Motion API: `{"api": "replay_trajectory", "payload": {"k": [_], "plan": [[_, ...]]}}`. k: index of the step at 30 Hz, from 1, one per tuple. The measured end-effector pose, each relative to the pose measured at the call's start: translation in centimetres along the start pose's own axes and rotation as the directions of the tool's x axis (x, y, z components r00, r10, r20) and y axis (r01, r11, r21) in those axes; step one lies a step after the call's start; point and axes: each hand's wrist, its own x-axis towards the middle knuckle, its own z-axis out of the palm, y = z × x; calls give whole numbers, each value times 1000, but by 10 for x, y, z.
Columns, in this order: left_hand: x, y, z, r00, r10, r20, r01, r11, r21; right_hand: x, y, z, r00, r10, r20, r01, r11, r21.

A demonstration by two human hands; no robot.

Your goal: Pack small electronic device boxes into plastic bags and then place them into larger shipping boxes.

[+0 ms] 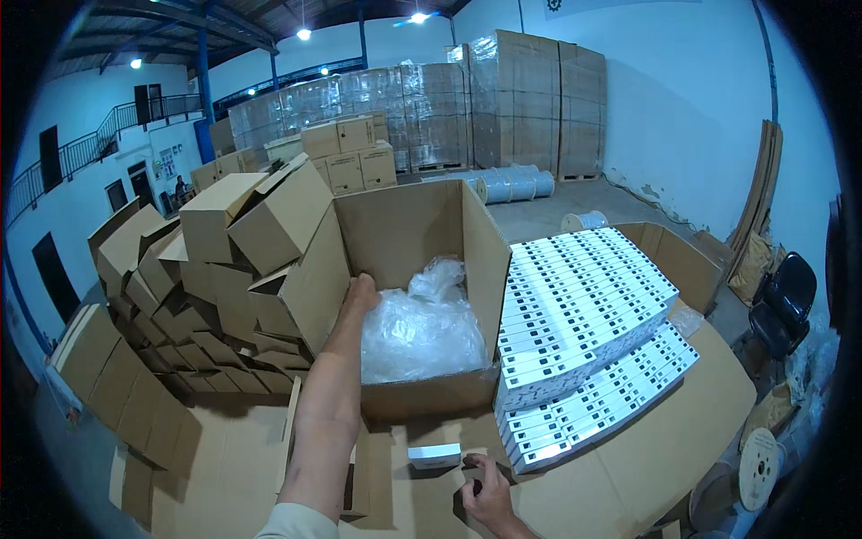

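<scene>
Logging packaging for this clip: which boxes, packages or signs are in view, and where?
Open carton: centre, brown, clear plastic liner inside; left hand on its wall.
Small boxes: right, white, stacked rows.
Single small box: white, by right hand.
Empty cartons: left, brown pile.
Wrapped pallets: back wall.

I see a cool, bluish cast over everything, moderately bright. Light comes from ceiling lamps (303, 34) far up, which blow out to white spots. The stacked white boxes (584, 296) on the right read crisp but slightly overexposed. The clear plastic bag (422, 328) shows soft glare. Dark shadow falls between the piled cartons (206, 296) on the left. Heavy fisheye bending and black vignette at the rim; my near right hand (489, 494) is slightly soft.
</scene>
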Motion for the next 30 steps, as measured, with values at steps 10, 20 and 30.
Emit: {"api": "replay_trajectory", "payload": {"k": [10,20,30], "plan": [[-26,33,-55,854,131,-504,-297,917,-266,1,20,8,1000,0,17,-1,999,50],[-97,83,-109,581,119,-805,-585,749,-311,-9,26,8,999,-48,-4,49,996,77],[-307,105,-59,824,-110,-557,-506,303,-808,-12,29,9,999,9,-37,-2,984,180]]}}
